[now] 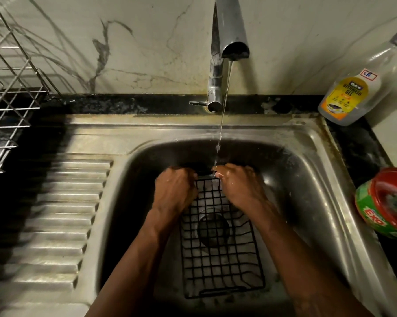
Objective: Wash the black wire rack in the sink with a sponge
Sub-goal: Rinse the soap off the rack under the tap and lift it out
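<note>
Two hands are working at the far end of the black wire rack [218, 259], which is lying in the basin of the steel sink [307, 184], at the lower centre of the frame, over the drain [213, 229]. The left hand [174, 188] is curling round the rack's far left corner, and the right hand [237, 186] is closing on the far right corner, both gripping wire. Water [223, 106] is running from the faucet [227, 30] and falling between the hands, wetting the right one. Neither hand is holding a sponge; a green scrub pad [396, 201] is sitting in the red Exo tub [385, 202] at the right edge, and a dishwash gel bottle [353, 92] is standing on the dark surface at the upper right. The rack is looking light and stiff, a thin coated grid that should lift easily. Wet coating is probably making it slippery, so the outer rim is the sensible hold, fingers hooking through the openings, not pinching single wires. One hand gripping a short end would likely be steadying it enough, freeing the other for the pad.
</note>
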The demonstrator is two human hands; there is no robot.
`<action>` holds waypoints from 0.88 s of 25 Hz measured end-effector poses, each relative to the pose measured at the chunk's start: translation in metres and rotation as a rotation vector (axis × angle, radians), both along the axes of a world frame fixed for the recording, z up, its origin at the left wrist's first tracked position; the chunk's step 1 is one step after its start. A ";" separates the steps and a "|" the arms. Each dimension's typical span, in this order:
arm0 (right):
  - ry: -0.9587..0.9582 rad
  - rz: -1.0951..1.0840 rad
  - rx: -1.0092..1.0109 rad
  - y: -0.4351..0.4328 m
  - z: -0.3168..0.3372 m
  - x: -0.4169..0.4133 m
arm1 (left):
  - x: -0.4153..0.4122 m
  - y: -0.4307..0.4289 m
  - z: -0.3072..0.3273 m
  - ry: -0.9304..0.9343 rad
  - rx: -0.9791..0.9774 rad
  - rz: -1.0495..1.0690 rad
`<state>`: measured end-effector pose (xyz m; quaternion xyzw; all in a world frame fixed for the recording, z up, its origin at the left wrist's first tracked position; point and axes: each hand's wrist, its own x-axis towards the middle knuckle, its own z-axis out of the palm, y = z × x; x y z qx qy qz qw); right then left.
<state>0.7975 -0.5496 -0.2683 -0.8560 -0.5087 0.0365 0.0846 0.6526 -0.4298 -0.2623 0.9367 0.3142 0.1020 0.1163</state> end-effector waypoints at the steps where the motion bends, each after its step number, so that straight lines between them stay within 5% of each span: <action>1: 0.016 0.022 -0.010 0.004 -0.005 -0.006 | 0.005 -0.005 -0.002 0.037 -0.005 -0.096; 4: 0.161 0.102 -0.008 0.019 -0.015 -0.021 | 0.014 -0.011 -0.003 0.052 -0.094 -0.161; 7: 0.294 -0.087 0.199 0.012 -0.009 -0.011 | 0.008 -0.010 -0.004 0.031 -0.068 -0.142; 10: 0.226 -0.236 0.148 0.001 0.000 -0.016 | 0.010 -0.012 -0.004 0.002 -0.071 -0.105; 16: 0.113 -0.063 0.169 0.013 -0.002 -0.026 | 0.011 -0.011 0.000 -0.218 -0.259 0.049; 19: 0.105 0.013 0.065 -0.002 0.000 -0.010 | 0.005 -0.010 0.004 -0.126 -0.272 0.296; 22: 0.096 0.032 0.057 -0.014 0.001 -0.005 | 0.009 -0.022 0.006 0.137 -0.077 0.182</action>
